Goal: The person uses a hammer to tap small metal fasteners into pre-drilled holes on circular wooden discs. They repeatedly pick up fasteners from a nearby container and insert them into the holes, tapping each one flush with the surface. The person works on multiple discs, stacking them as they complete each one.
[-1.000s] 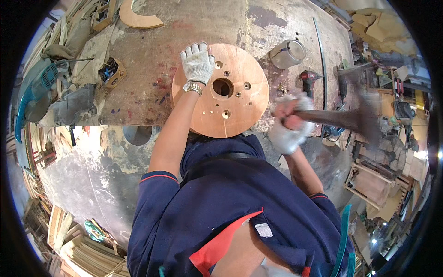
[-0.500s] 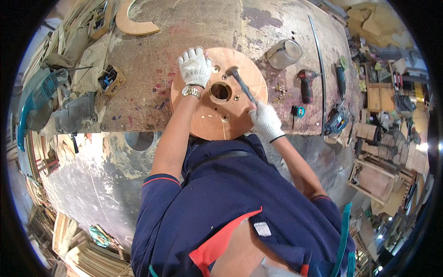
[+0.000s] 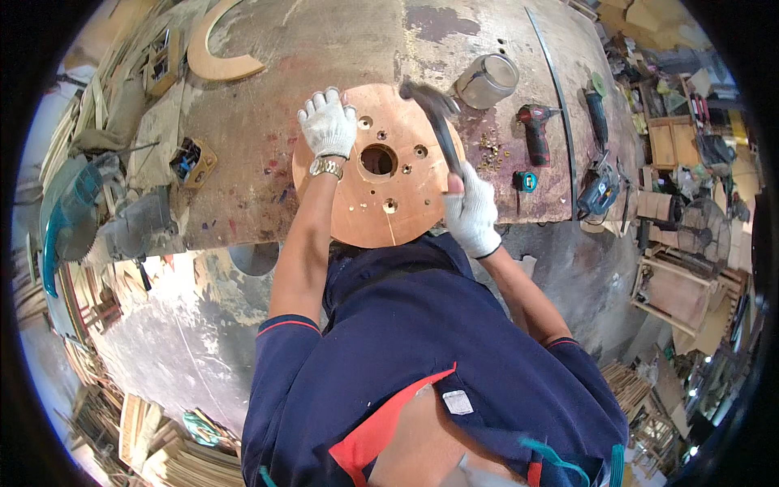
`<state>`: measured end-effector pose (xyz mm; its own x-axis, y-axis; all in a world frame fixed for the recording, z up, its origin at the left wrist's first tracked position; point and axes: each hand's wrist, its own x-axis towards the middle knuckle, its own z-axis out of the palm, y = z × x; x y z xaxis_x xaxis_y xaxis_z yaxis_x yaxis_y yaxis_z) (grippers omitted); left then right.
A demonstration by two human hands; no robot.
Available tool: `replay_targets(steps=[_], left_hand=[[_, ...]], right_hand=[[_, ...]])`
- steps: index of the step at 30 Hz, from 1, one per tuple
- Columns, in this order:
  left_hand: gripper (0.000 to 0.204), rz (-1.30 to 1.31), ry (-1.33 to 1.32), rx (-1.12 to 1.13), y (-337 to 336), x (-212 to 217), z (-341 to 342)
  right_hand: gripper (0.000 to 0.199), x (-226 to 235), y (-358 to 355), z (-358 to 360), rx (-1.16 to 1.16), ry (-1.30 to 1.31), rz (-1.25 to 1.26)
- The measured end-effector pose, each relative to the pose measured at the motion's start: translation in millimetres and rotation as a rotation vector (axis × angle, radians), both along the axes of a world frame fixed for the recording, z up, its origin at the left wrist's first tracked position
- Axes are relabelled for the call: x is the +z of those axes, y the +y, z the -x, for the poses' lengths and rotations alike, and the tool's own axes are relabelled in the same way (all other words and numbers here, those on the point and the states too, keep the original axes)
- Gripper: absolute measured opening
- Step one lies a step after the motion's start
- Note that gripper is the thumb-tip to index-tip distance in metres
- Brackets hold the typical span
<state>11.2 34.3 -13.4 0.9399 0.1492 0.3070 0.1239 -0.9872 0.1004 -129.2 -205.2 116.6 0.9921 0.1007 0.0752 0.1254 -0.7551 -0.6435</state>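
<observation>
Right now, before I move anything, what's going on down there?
The person's gloved left grip rests on a round wooden disc on the bench. The right grip holds a hammer, its head appearing over the disc's far right edge. The disc has a large central hole and smaller holes around it. Small brass-coloured parts, a jar and a drill lie to its right.

Workbench (image 3: 324, 49), one: broad top, brown, worn and paint-stained; dark blotch (image 3: 442, 23) toward far edge. Floor (image 3: 203, 345): grey, mottled with pale patches, below near edge; brightly lit by near-left corner. Timber strips (image 3: 195, 467): stacked, well apart from near-left corner. Beyond right edge: boxy wooden unit (image 3: 675, 142); brown sheets (image 3: 665, 24), past far-right corner. Off near-right corner: fan (image 3: 703, 229); framed panel (image 3: 675, 294), tan.
</observation>
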Motion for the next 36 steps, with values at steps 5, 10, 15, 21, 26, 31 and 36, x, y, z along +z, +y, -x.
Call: replay_targets(steps=[5,10,15,21,26,31,36], left_hand=[[0.033,0.092,-0.089,-0.025,6,-4,-1],[0.040,0.666,-0.122,-0.112,28,9,8],[0.041,0.701,-0.109,-0.006,71,11,68],[0.043,0.922,0.054,0.076,55,16,106],[0.046,0.969,-0.016,0.022,52,29,81],[0.049,1.005,-0.045,-0.011,62,16,72],[0.063,0.657,0.126,0.093,51,7,83]], right_hand=[[0.038,-52,-13,-5,0.001,0.265,0.185],[0.040,-58,-24,8,-0.246,0.221,0.034],[0.036,-70,-34,32,-0.273,0.111,-0.051],[0.034,-60,-28,8,-0.206,0.277,-0.104],[0.031,-69,-40,-29,-0.274,0.178,-0.297],[0.030,-68,-50,-38,-0.284,0.147,-0.262],[0.028,-69,-37,-26,-0.301,0.229,-0.215]])
